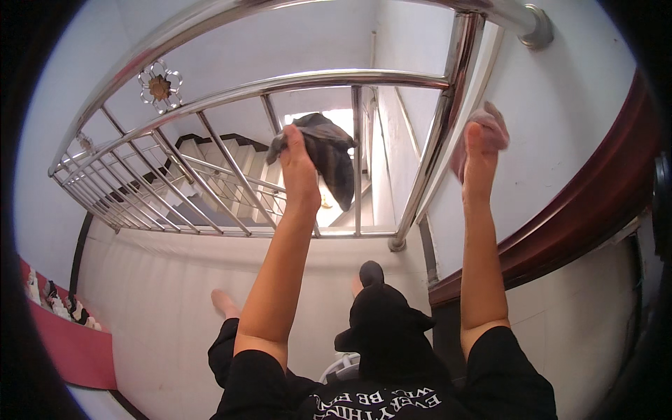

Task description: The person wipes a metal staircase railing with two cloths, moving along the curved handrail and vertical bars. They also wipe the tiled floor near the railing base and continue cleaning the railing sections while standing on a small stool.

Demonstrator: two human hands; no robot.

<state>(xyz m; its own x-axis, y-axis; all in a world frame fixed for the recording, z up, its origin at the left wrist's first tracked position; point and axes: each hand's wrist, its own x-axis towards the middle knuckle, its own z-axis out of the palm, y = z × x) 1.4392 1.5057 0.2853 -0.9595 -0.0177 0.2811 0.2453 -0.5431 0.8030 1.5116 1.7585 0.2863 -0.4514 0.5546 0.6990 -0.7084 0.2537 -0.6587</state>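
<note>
In front of the steel railing, my left hand [299, 170] is raised and grips a dark grey cloth [336, 168], which hangs down to the right of the fingers. Out to the right, my right hand [479, 168] holds up a crumpled pinkish-grey cloth [488, 123] near the white wall. That cloth is slightly blurred, and I cannot tell what kind of piece it is. Over my lap lies a black fabric shape [391, 325] with rounded ends; its exact kind is unclear. Part of a bare foot [224, 303] shows on the floor at left.
A stainless steel railing [262, 89] with upright bars spans the front, and a staircase [236, 163] descends behind it. At left, a pink shelf [73, 341] carries several shoes. A dark red wooden door frame [567, 210] curves along the right. Below me shows a white stool [341, 363].
</note>
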